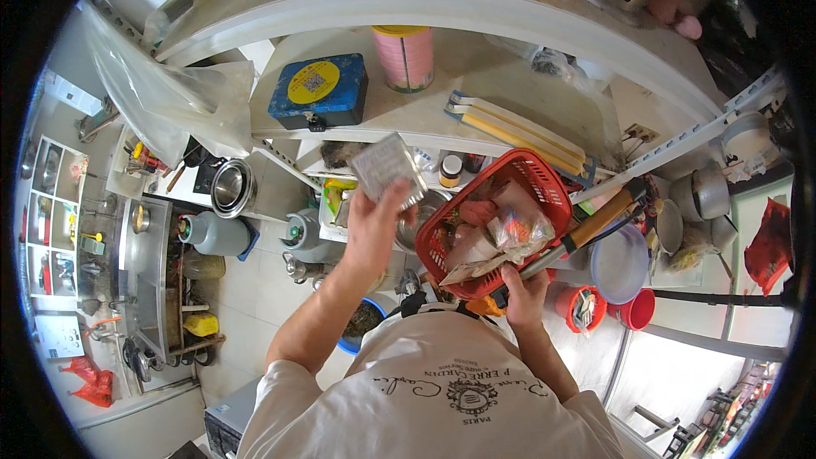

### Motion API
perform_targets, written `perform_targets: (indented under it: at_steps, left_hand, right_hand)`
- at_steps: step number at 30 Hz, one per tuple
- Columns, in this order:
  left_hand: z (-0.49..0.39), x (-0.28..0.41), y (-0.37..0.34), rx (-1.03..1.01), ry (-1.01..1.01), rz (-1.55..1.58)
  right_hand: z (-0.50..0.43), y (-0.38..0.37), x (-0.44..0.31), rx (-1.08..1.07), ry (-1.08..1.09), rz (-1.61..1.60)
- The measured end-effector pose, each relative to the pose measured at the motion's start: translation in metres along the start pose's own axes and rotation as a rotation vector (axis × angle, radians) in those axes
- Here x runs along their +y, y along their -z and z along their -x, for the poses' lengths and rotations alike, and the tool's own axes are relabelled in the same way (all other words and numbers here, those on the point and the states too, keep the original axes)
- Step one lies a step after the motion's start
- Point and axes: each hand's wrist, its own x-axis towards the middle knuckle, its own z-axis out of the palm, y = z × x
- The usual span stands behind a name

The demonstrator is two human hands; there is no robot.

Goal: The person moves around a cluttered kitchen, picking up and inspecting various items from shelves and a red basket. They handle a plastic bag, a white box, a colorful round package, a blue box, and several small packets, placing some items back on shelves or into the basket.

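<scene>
My left hand (373, 229) is raised before the shelf and grips a flat silver foil packet (387, 169) that bears blurred print. With my right hand (526, 293) I hold the near rim of a red plastic basket (440, 236), which tilts towards me. Inside the basket lie a clear plastic bag (523, 229) with small things in it, a pinkish-red bundle (477, 212) and a flat card-like piece (472, 269) near my right thumb. The lower contents of the basket are hidden.
On the shelf stand a blue metal box (319, 89) and a pink tin (403, 57), with yellow-and-white bars (519, 131) to their right. A brown bottle (451, 169) is one level lower. Grey gas cylinders (220, 234), steel bowls (233, 188) and red buckets (631, 311) surround me.
</scene>
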Motion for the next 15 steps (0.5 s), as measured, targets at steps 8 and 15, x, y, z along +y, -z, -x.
perform_targets:
  at_steps: [8, 15]
  left_hand:
    - [-0.115, -0.03, 0.018, 0.096, 0.197, 0.446]
    - [-0.05, -0.034, 0.008, 0.149, 0.006, -0.257]
  right_hand:
    - [-0.003, 0.003, 0.003, -0.032, -0.008, 0.051]
    - [-0.001, 0.003, -0.004, -0.047, 0.025, 0.08]
